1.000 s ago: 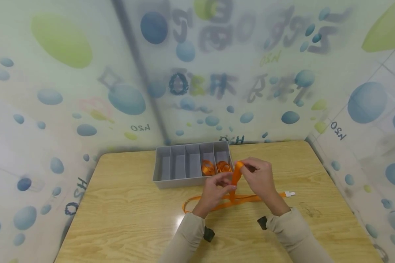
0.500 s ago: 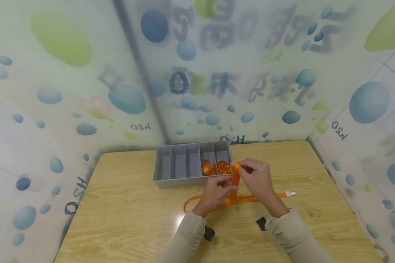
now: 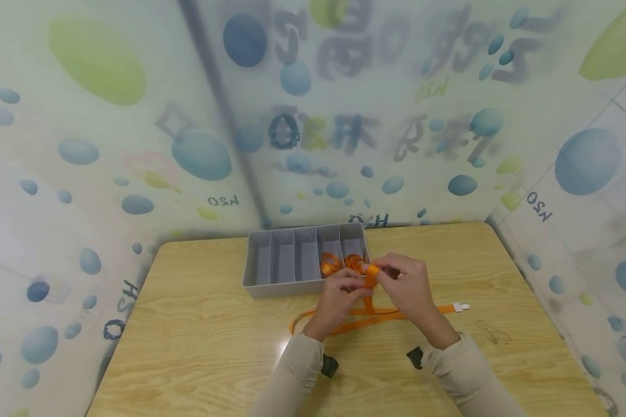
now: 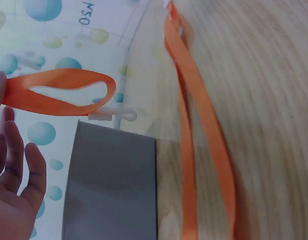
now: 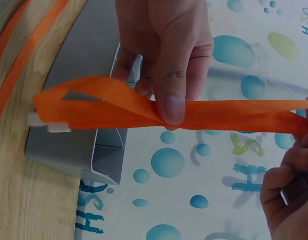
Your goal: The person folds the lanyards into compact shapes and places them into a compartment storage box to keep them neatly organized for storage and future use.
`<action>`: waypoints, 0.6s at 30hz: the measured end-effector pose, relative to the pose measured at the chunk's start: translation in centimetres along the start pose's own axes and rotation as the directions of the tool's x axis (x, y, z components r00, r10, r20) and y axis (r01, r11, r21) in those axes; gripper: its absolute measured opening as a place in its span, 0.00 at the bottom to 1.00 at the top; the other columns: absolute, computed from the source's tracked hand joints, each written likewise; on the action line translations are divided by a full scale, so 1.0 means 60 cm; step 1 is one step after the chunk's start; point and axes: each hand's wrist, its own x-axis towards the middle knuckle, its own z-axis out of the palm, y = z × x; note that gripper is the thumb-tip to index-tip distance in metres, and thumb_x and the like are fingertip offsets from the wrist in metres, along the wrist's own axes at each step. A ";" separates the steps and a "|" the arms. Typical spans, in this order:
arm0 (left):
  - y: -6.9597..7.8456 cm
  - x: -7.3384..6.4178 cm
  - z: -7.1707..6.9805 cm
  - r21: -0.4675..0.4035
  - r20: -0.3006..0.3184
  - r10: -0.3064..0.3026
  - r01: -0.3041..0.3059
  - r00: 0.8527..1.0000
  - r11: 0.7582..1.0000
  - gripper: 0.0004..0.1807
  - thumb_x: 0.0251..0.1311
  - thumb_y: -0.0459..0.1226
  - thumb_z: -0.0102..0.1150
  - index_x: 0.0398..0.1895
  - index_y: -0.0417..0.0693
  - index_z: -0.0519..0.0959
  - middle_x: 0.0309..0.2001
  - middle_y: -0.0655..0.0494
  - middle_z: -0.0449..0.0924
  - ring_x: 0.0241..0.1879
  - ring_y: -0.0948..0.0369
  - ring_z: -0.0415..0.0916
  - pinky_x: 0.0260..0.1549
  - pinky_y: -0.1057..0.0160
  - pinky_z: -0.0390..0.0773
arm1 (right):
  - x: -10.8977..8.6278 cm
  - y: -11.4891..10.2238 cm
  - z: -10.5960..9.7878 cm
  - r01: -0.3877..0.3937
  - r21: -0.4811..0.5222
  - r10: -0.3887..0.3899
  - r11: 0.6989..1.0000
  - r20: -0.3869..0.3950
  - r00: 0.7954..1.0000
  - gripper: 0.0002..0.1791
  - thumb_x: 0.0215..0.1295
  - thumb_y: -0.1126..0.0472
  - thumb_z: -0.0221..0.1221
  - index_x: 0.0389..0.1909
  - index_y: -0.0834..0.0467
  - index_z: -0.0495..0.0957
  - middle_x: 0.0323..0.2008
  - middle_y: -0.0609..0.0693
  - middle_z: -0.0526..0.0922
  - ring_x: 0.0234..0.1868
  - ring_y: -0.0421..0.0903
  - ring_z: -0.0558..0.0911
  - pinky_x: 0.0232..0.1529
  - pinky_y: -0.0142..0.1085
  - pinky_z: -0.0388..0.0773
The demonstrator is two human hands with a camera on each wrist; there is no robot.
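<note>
Head view: the held lanyard [image 3: 369, 284], an orange strap, is in front of the grey tray [image 3: 284, 289], with its long axis near vertical, running down from the right hand [image 3: 411, 285] past the left hand [image 3: 339, 294]. The right thumb and index finger pinch its upper fold; the left thumb and fingers pinch it lower. A second lanyard [image 3: 391, 317] lies lengthwise on the bench [image 3: 203, 347], its clip end pointing right. Orange coils [image 3: 330, 264] occupy the tray's two rightmost compartments. Left wrist view: the left thumb and a fingertip close on the strap at the frame edge; the other fingers are loosely bent and spread. The white clip [image 4: 101, 116], not distinguishable in the head view, is at the free end, beyond a flattened loop. Right wrist view: the left thumb presses flat across the strap between its two ends; the clip end is beside the tray. The right fingers are curled at the opposite end, partly cropped.
</note>
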 end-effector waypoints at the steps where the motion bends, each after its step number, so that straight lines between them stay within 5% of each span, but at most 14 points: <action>1: -0.007 0.002 -0.001 -0.006 -0.013 -0.005 0.005 1.000 1.000 0.05 0.57 0.27 0.68 0.34 0.31 0.87 0.38 0.40 0.84 0.32 0.56 0.77 0.31 0.68 0.77 | -0.001 0.000 0.000 0.002 0.004 -0.002 1.000 0.009 1.000 0.13 0.54 0.80 0.65 0.30 0.59 0.88 0.21 0.45 0.81 0.18 0.37 0.69 0.21 0.28 0.69; 5: -0.017 0.006 -0.012 0.011 -0.063 -0.013 0.014 0.998 1.000 0.05 0.59 0.29 0.67 0.36 0.33 0.87 0.34 0.40 0.85 0.28 0.46 0.79 0.27 0.69 0.76 | -0.006 0.005 -0.001 0.012 0.028 -0.014 1.000 0.076 0.997 0.12 0.48 0.78 0.70 0.32 0.60 0.87 0.18 0.43 0.75 0.19 0.37 0.68 0.21 0.29 0.68; 12: -0.003 0.021 -0.036 0.154 -0.124 -0.015 0.034 0.992 0.988 0.06 0.60 0.26 0.63 0.36 0.39 0.87 0.31 0.47 0.84 0.26 0.63 0.75 0.28 0.66 0.77 | -0.011 0.016 -0.006 0.007 0.113 -0.028 0.994 0.179 0.983 0.19 0.45 0.61 0.78 0.38 0.62 0.85 0.19 0.45 0.74 0.18 0.38 0.68 0.19 0.30 0.68; 18: 0.012 0.034 -0.047 0.168 -0.158 0.022 0.005 0.987 0.986 0.05 0.61 0.25 0.64 0.35 0.38 0.87 0.31 0.48 0.84 0.26 0.63 0.74 0.25 0.67 0.75 | -0.018 0.013 -0.006 -0.099 0.120 0.064 0.988 0.267 0.962 0.27 0.41 0.73 0.77 0.47 0.62 0.83 0.19 0.49 0.74 0.18 0.38 0.67 0.19 0.31 0.67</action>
